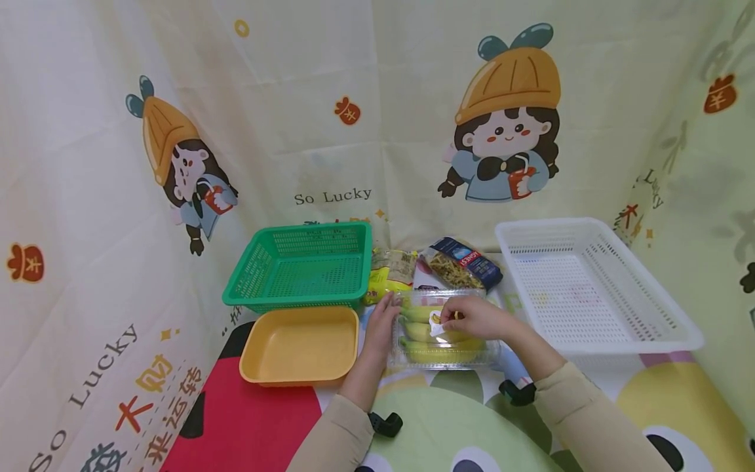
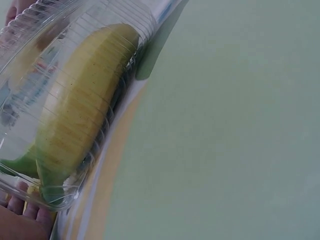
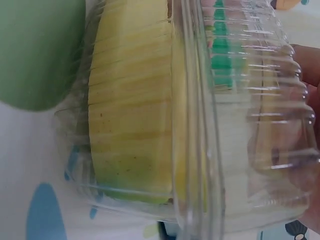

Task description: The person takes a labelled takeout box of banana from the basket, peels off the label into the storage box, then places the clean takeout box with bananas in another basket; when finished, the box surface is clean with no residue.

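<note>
A clear plastic clamshell box [image 1: 445, 362] of bananas [image 1: 442, 351] lies on the table in front of me. My left hand [image 1: 382, 324] holds the box by its left side; its fingertips show against the box's end in the left wrist view. Over the lid, my right hand [image 1: 478, 317] pinches a small white sticker [image 1: 436, 323] with a yellow banana print. Its fingers hide part of the sticker, and whether all of it touches the lid I cannot tell. Through the ribbed plastic, a banana [image 2: 80, 105] fills the left wrist view.
Left of the box stand a green basket [image 1: 236, 293] and a yellow tray [image 1: 299, 378]. Behind it lie a yellow packet [image 1: 392, 272] and a bag of pasta [image 1: 463, 262]. A white basket [image 1: 655, 314] is at the right. A patterned cloth [image 1: 259, 419] covers the table.
</note>
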### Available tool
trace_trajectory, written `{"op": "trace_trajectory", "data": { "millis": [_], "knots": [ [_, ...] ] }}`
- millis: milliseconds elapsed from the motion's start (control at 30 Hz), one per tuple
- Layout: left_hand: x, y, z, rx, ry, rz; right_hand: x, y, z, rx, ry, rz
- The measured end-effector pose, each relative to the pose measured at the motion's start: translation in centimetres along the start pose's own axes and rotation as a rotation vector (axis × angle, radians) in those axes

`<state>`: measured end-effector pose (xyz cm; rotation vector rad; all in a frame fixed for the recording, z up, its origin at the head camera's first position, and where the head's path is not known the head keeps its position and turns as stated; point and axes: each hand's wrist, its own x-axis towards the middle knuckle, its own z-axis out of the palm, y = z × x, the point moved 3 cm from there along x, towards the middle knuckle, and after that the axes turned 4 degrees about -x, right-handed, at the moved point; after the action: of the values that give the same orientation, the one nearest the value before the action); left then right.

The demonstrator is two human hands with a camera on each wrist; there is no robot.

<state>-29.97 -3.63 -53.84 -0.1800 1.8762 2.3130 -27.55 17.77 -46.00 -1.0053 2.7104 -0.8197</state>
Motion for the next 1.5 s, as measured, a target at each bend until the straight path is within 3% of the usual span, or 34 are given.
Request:
{"op": "trace_trajectory", "data": {
  "millis": [167, 567, 867, 1200, 1400, 1500],
  "knots": [
    [0.11, -0.15, 0.03, -0.011, 0.006, -0.003, 0.11, -0.04, -0.16, 0.008, 0.014, 0.007],
    [0.18, -0.39, -0.07, 0.006, 0.022, -0.015, 0.05, -0.63, -0.12, -0.01, -0.121, -0.019],
    [0.22, -0.52, -0.18, -0.004, 0.011, 0.004, 0.1, -0.51, -0.02, 0.019, -0.108, 0.004],
    [0.12, -0.5, -0.17, 0.021, 0.018, 0.001, 0.19, -0.36, -0.12, 0.029, 0.006, 0.049],
    [0.09, -0.52, -0.27, 0.029, 0.011, 0.012, 0.34, -0.09, -0.01, 0.071, 0.015, 0.096],
    [0.03, -0.61, -0.31, 0.048, 0.003, 0.026, 0.27, 0.29, -0.24, 0.176, 0.026, 0.181]
  ]
}}
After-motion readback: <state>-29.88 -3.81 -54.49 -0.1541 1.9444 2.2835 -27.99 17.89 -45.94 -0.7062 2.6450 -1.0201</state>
